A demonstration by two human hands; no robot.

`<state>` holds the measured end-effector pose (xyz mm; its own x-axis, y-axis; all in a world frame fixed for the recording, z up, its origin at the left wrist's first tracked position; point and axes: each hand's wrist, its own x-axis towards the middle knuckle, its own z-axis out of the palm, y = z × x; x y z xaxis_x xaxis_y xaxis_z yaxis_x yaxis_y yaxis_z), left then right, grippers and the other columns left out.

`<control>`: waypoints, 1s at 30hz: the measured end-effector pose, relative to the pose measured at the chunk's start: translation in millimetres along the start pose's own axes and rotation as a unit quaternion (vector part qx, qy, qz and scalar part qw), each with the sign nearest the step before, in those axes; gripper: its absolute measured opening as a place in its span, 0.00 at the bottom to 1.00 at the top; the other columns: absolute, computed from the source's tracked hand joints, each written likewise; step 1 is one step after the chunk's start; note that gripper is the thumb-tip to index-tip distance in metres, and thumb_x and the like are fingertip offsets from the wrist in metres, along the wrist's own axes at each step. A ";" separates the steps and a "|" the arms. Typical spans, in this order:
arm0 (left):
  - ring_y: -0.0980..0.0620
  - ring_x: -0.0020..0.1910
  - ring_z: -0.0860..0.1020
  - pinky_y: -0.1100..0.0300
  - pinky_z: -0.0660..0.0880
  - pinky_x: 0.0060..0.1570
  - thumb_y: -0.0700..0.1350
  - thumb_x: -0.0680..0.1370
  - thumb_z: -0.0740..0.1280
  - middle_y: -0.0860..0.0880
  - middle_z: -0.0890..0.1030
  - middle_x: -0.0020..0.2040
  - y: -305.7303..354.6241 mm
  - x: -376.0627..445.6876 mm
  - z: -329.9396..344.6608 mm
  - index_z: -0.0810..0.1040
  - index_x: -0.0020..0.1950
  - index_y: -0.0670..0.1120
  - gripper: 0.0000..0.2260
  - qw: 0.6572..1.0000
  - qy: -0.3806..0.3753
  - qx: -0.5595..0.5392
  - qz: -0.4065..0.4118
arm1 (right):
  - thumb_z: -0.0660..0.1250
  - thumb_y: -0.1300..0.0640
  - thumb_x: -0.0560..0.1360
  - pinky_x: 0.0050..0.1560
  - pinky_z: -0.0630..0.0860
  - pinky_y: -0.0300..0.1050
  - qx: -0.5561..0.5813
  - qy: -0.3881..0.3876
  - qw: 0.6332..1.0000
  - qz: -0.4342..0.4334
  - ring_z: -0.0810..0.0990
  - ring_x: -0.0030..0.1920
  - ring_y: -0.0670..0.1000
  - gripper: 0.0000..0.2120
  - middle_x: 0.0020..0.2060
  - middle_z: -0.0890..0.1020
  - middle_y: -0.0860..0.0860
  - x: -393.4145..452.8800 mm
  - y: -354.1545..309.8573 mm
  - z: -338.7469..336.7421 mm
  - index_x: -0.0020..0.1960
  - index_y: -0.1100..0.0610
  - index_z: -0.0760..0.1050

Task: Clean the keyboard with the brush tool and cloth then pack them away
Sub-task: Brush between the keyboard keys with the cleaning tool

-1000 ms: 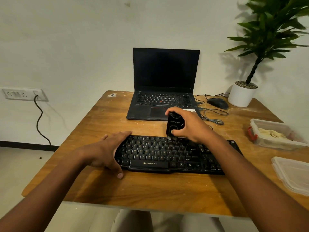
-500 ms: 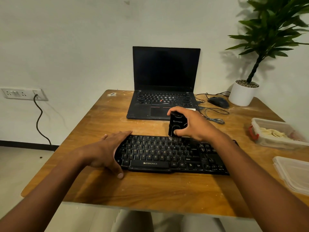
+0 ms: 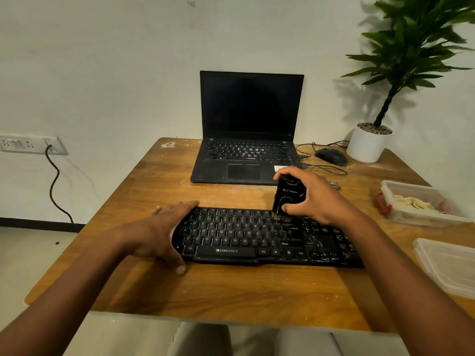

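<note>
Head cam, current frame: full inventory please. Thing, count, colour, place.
table: 1, brown wood, fills the foreground
keyboard: 1, black, front centre of table
brush tool: 1, black, bristles down on keyboard's far edge
laptop: 1, black, open, screen dark, behind keyboard
mouse: 1, black, corded, right of laptop
potted plant: 1, green in white pot, far right corner
container: 1, clear, pale contents, right edge
lid: 1, clear, right edge, nearer than container
wall socket: 1, white, black cable plugged in, left wall
left hand: flat on keyboard's left end
right hand: grips brush tool
</note>
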<state>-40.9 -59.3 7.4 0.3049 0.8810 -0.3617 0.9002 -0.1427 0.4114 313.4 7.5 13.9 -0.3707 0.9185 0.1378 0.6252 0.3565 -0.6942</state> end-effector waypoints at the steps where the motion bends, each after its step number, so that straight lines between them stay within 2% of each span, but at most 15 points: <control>1: 0.51 0.82 0.41 0.50 0.38 0.77 0.52 0.65 0.84 0.54 0.45 0.85 -0.1 0.3 0.3 0.37 0.83 0.60 0.65 1.000 0.001 -0.001 0.000 | 0.80 0.64 0.70 0.44 0.84 0.40 -0.012 0.009 1.000 0.001 0.79 0.54 0.46 0.33 0.57 0.77 0.40 2.2 0.8 2.4 0.63 0.36 0.73; 5: 0.49 0.82 0.41 0.49 0.38 0.78 0.52 0.64 0.85 0.53 0.45 0.85 -2.6 1.7 0.3 0.37 0.83 0.60 0.65 1.000 0.003 0.000 -0.004 | 0.79 0.63 0.71 0.42 0.82 0.40 -0.050 0.048 0.998 0.012 0.78 0.55 0.50 0.34 0.58 0.77 0.47 13.2 3.8 9.9 0.65 0.34 0.70; 9: 0.48 0.82 0.42 0.48 0.39 0.78 0.52 0.64 0.85 0.53 0.46 0.85 -1.7 2.1 0.6 0.37 0.83 0.60 0.65 1.000 0.005 -0.001 0.000 | 0.79 0.63 0.71 0.45 0.81 0.38 -0.025 0.078 0.997 -0.008 0.79 0.55 0.47 0.34 0.56 0.78 0.44 8.2 1.4 2.2 0.66 0.35 0.70; 11: 0.48 0.82 0.42 0.48 0.38 0.78 0.52 0.64 0.85 0.53 0.45 0.85 -2.3 2.6 0.7 0.37 0.83 0.60 0.66 1.000 0.005 -0.002 -0.002 | 0.80 0.62 0.70 0.48 0.82 0.40 -0.018 0.063 0.998 -0.018 0.79 0.55 0.45 0.34 0.56 0.78 0.43 4.7 -2.3 -2.9 0.65 0.35 0.71; 14: 0.52 0.82 0.42 0.50 0.37 0.78 0.53 0.63 0.85 0.52 0.46 0.85 -4.9 3.5 1.1 0.37 0.83 0.61 0.66 1.000 0.005 0.003 0.004 | 0.80 0.63 0.71 0.45 0.83 0.38 -0.001 0.024 0.999 -0.028 0.78 0.56 0.43 0.33 0.58 0.77 0.40 3.7 -7.4 1.5 0.65 0.36 0.72; 16: 0.54 0.80 0.41 0.51 0.37 0.77 0.53 0.63 0.85 0.52 0.45 0.85 -5.8 3.8 1.8 0.37 0.83 0.61 0.66 1.000 0.007 0.006 0.007 | 0.79 0.63 0.71 0.44 0.85 0.41 -0.004 0.011 0.999 -0.030 0.78 0.56 0.44 0.32 0.58 0.77 0.41 6.0 -7.2 9.8 0.65 0.36 0.72; 18: 0.51 0.82 0.42 0.49 0.38 0.78 0.52 0.63 0.85 0.52 0.46 0.85 -5.6 3.9 2.2 0.36 0.83 0.61 0.66 1.000 0.006 0.004 0.003 | 0.79 0.63 0.72 0.45 0.86 0.46 -0.020 0.018 0.999 -0.026 0.79 0.55 0.47 0.32 0.58 0.77 0.44 10.6 -3.3 14.8 0.65 0.36 0.72; 21: 0.50 0.82 0.45 0.48 0.41 0.79 0.53 0.62 0.85 0.53 0.47 0.85 -7.1 5.0 2.1 0.37 0.83 0.61 0.67 1.000 0.006 0.000 0.004 | 0.79 0.62 0.72 0.44 0.82 0.40 -0.044 0.056 0.997 -0.015 0.79 0.56 0.49 0.32 0.58 0.78 0.45 13.9 5.6 10.3 0.66 0.35 0.70; 25: 0.50 0.82 0.47 0.47 0.43 0.80 0.63 0.53 0.82 0.53 0.48 0.85 -12.3 7.3 2.0 0.37 0.82 0.63 0.70 1.000 -0.006 -0.008 0.012 | 0.79 0.63 0.71 0.46 0.78 0.34 -0.015 0.091 0.996 -0.011 0.78 0.54 0.42 0.33 0.55 0.77 0.39 4.5 9.9 -11.0 0.66 0.36 0.70; 28: 0.50 0.82 0.47 0.47 0.43 0.80 0.64 0.52 0.82 0.54 0.49 0.84 -17.1 10.2 3.2 0.38 0.83 0.63 0.71 1.000 -0.007 -0.012 0.013 | 0.80 0.62 0.70 0.53 0.81 0.40 -0.035 0.071 0.997 -0.012 0.78 0.57 0.44 0.34 0.58 0.78 0.41 -1.8 10.8 -21.6 0.66 0.36 0.71; 30: 0.50 0.82 0.47 0.47 0.43 0.80 0.62 0.53 0.84 0.54 0.49 0.84 -18.1 11.3 4.1 0.38 0.83 0.63 0.71 1.000 -0.002 -0.014 0.015 | 0.81 0.61 0.70 0.53 0.82 0.43 -0.027 0.062 0.998 -0.009 0.78 0.59 0.45 0.34 0.60 0.78 0.43 -4.0 11.6 -19.1 0.66 0.36 0.71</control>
<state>-52.5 -48.6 -7.5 0.3333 0.8744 -0.3526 0.8815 -0.1564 0.4455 335.2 11.3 18.8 -0.2961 0.9249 0.2384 0.6571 0.3784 -0.6520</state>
